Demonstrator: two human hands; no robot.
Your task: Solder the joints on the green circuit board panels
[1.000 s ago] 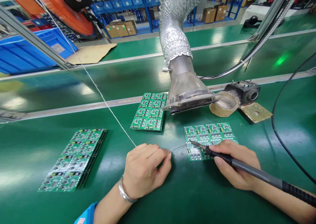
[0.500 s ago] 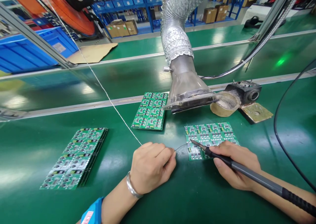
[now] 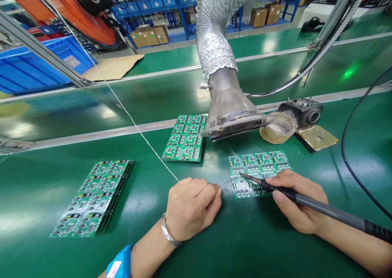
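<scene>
A green circuit board [image 3: 259, 165] lies flat on the green bench in front of me. My right hand [image 3: 301, 204] is closed around a grey soldering iron [image 3: 309, 204], whose tip rests on the board's left part. My left hand [image 3: 191, 208] pinches a thin solder wire [image 3: 134, 124]; the wire's end curves toward the board's left edge. The wire runs up and away to the far left.
A silver fume duct with a clear hood [image 3: 231, 108] hangs just behind the board. An iron stand with sponge [image 3: 295, 120] sits right of it. Another board [image 3: 185, 138] lies mid-bench, and a stack of boards [image 3: 93, 198] lies at left. A black cable [image 3: 355, 147] loops at right.
My left hand has slid right, closer to the board, with the wire. The iron tip has shifted slightly right on the board.
</scene>
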